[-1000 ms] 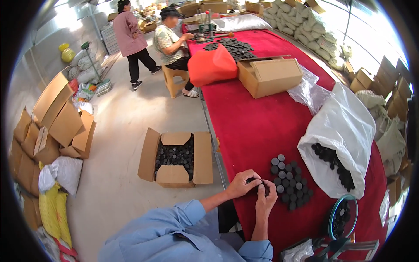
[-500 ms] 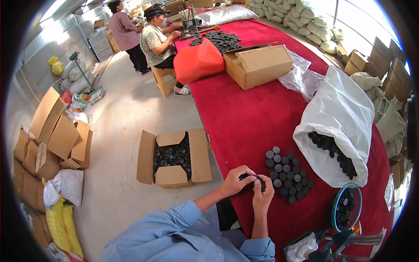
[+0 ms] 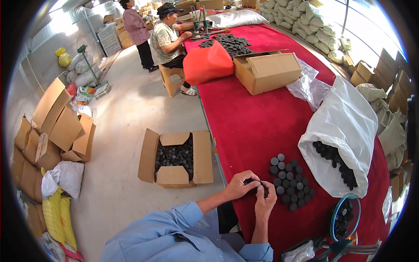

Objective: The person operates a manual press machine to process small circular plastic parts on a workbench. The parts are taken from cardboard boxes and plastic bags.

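Close together over the near left edge of the red-covered table (image 3: 246, 126), my hands hold small black round pieces that look like caps. My left hand (image 3: 239, 187) is closed around dark pieces, partly hidden by its fingers. Touching it, my right hand (image 3: 265, 201) pinches a black cap (image 3: 265, 190) between thumb and fingers. Just right of them lies a loose cluster of black caps (image 3: 290, 179), some with greyer tops. A white sack (image 3: 345, 126) lies beyond it, more black pieces (image 3: 334, 159) spilling from its mouth.
An open carton (image 3: 203, 157) of black pieces stands on the floor at left. A blue-green-rimmed round container (image 3: 358, 214) and metal stand (image 3: 338, 249) are near right. Farther along the table are a carton (image 3: 273, 74), a red bag (image 3: 207, 65) and a seated person (image 3: 168, 39).
The view has shifted slightly, so the far table and sack appear farther right. My hands stay together on the black pieces, fingers slightly repositioned.
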A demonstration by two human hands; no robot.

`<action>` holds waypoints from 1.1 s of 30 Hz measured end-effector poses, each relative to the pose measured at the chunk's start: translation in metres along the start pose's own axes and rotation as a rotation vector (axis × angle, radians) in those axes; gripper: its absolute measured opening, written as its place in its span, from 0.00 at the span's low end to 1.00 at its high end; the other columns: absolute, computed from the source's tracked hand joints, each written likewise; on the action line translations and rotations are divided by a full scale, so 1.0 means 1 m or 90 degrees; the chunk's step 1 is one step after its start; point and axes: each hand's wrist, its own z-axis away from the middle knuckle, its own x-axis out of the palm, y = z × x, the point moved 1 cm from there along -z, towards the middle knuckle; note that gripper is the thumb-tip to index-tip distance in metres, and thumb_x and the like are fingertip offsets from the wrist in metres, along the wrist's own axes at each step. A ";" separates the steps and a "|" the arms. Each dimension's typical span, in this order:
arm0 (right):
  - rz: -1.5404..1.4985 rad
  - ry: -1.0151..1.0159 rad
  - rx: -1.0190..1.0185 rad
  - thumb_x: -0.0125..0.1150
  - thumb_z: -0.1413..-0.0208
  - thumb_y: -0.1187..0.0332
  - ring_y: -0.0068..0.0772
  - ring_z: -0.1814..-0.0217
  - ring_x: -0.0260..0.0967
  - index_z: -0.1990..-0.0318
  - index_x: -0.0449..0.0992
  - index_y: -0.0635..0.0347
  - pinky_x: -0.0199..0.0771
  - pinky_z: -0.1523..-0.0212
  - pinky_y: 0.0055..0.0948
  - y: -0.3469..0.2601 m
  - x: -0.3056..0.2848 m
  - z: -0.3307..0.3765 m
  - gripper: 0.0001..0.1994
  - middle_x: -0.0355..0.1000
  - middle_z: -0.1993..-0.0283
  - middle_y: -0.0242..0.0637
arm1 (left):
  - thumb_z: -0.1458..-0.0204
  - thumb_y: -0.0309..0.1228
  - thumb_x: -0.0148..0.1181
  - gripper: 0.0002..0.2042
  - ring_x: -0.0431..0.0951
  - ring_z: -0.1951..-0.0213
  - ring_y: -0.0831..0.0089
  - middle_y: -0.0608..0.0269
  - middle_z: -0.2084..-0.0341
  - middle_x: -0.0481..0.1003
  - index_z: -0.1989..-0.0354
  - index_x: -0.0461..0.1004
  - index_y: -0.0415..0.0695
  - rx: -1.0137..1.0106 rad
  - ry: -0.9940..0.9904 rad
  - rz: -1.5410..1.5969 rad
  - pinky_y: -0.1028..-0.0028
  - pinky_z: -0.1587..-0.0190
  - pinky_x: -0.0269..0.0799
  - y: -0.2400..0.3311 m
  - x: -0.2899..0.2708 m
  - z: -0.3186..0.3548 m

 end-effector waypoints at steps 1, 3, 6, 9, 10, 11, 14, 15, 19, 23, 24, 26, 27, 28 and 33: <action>0.000 0.000 -0.002 0.58 0.38 0.75 0.25 0.62 0.70 0.54 0.76 0.67 0.73 0.59 0.26 0.000 0.000 0.000 0.07 0.74 0.62 0.35 | 0.41 0.30 0.64 0.07 0.79 0.59 0.72 0.62 0.65 0.78 0.60 0.79 0.39 -0.003 0.002 -0.004 0.72 0.53 0.73 0.000 0.000 0.000; 0.005 -0.001 -0.004 0.58 0.38 0.75 0.24 0.62 0.70 0.54 0.76 0.67 0.73 0.59 0.26 0.000 0.001 -0.001 0.07 0.74 0.62 0.35 | 0.41 0.30 0.64 0.07 0.79 0.59 0.72 0.61 0.65 0.78 0.60 0.79 0.39 -0.003 0.005 -0.007 0.72 0.53 0.73 0.000 0.000 -0.001; 0.006 -0.005 -0.014 0.59 0.38 0.75 0.24 0.62 0.70 0.55 0.76 0.67 0.73 0.59 0.26 0.002 0.001 -0.002 0.07 0.74 0.62 0.35 | 0.41 0.29 0.64 0.07 0.79 0.59 0.72 0.61 0.65 0.78 0.60 0.79 0.39 -0.003 0.009 -0.002 0.72 0.53 0.73 0.000 -0.001 -0.001; 0.010 -0.002 -0.004 0.58 0.38 0.75 0.24 0.63 0.70 0.55 0.76 0.67 0.72 0.60 0.26 -0.001 0.002 -0.002 0.07 0.74 0.63 0.35 | 0.41 0.29 0.64 0.06 0.79 0.59 0.72 0.61 0.64 0.78 0.61 0.79 0.39 0.007 0.012 -0.010 0.72 0.53 0.73 -0.001 0.000 -0.001; 0.010 -0.002 -0.005 0.58 0.38 0.75 0.24 0.63 0.70 0.55 0.76 0.67 0.72 0.60 0.26 -0.001 0.001 -0.002 0.07 0.74 0.63 0.35 | 0.41 0.29 0.64 0.06 0.79 0.59 0.72 0.61 0.64 0.78 0.61 0.79 0.39 0.013 0.012 -0.006 0.72 0.53 0.73 -0.002 0.000 -0.001; 0.015 -0.007 -0.013 0.58 0.38 0.75 0.24 0.63 0.69 0.55 0.76 0.67 0.72 0.61 0.26 0.000 0.000 -0.002 0.07 0.74 0.63 0.35 | 0.41 0.29 0.64 0.06 0.79 0.59 0.72 0.61 0.64 0.78 0.61 0.79 0.39 0.018 0.011 -0.003 0.71 0.52 0.73 -0.002 0.000 0.000; 0.015 -0.007 -0.027 0.58 0.38 0.75 0.23 0.64 0.69 0.56 0.76 0.67 0.72 0.62 0.26 0.005 0.000 -0.001 0.06 0.74 0.64 0.34 | 0.41 0.29 0.63 0.06 0.79 0.59 0.72 0.61 0.64 0.78 0.61 0.79 0.39 0.022 0.012 -0.002 0.71 0.52 0.73 -0.002 0.001 0.000; 0.011 -0.001 -0.032 0.58 0.37 0.75 0.22 0.65 0.68 0.56 0.76 0.67 0.71 0.63 0.25 0.005 0.000 -0.001 0.06 0.73 0.65 0.34 | 0.41 0.29 0.63 0.06 0.79 0.59 0.72 0.61 0.64 0.78 0.61 0.79 0.39 0.023 0.012 -0.002 0.71 0.52 0.73 -0.002 0.001 0.000; -0.007 0.012 -0.032 0.58 0.37 0.75 0.20 0.68 0.66 0.57 0.76 0.67 0.69 0.66 0.23 0.003 0.001 0.001 0.05 0.72 0.65 0.32 | 0.41 0.29 0.63 0.07 0.79 0.58 0.71 0.61 0.64 0.78 0.60 0.79 0.39 0.015 0.000 -0.025 0.71 0.52 0.73 0.003 0.001 0.001; -0.049 0.017 -0.019 0.57 0.36 0.75 0.18 0.70 0.65 0.57 0.76 0.67 0.67 0.69 0.21 -0.001 0.001 0.002 0.05 0.71 0.66 0.31 | 0.41 0.29 0.63 0.07 0.79 0.59 0.71 0.61 0.64 0.79 0.59 0.78 0.39 0.016 -0.010 -0.030 0.71 0.53 0.74 0.003 0.001 0.002; -0.034 0.019 -0.030 0.57 0.36 0.75 0.18 0.70 0.64 0.57 0.76 0.67 0.67 0.69 0.21 -0.002 0.002 0.001 0.05 0.71 0.67 0.30 | 0.41 0.29 0.63 0.07 0.79 0.59 0.71 0.61 0.64 0.79 0.59 0.78 0.39 0.017 -0.010 -0.031 0.71 0.53 0.74 0.003 0.001 0.002; -0.035 0.023 -0.032 0.57 0.36 0.75 0.18 0.71 0.64 0.57 0.76 0.67 0.67 0.69 0.21 0.000 0.003 0.001 0.05 0.71 0.67 0.30 | 0.41 0.29 0.63 0.06 0.80 0.60 0.71 0.61 0.65 0.79 0.59 0.79 0.39 0.015 0.000 -0.022 0.70 0.54 0.74 0.001 0.001 0.001; -0.037 0.026 -0.035 0.57 0.36 0.75 0.18 0.71 0.64 0.57 0.76 0.67 0.67 0.69 0.21 0.001 0.004 0.000 0.05 0.71 0.67 0.30 | 0.41 0.29 0.63 0.06 0.80 0.60 0.71 0.61 0.65 0.79 0.59 0.79 0.39 0.016 -0.001 -0.022 0.70 0.54 0.74 0.001 0.001 0.001; -0.036 0.026 -0.034 0.57 0.36 0.75 0.18 0.71 0.64 0.57 0.76 0.67 0.67 0.69 0.21 0.001 0.004 0.000 0.05 0.71 0.67 0.30 | 0.41 0.28 0.63 0.06 0.80 0.60 0.71 0.61 0.66 0.79 0.60 0.79 0.39 0.018 0.000 -0.023 0.70 0.54 0.74 0.001 0.000 0.001; -0.052 0.019 -0.029 0.57 0.37 0.77 0.17 0.71 0.64 0.58 0.76 0.67 0.66 0.70 0.21 0.001 0.003 -0.002 0.04 0.71 0.67 0.30 | 0.43 0.28 0.65 0.05 0.80 0.62 0.73 0.61 0.68 0.79 0.63 0.79 0.39 0.015 0.008 0.001 0.71 0.56 0.74 0.000 -0.001 -0.003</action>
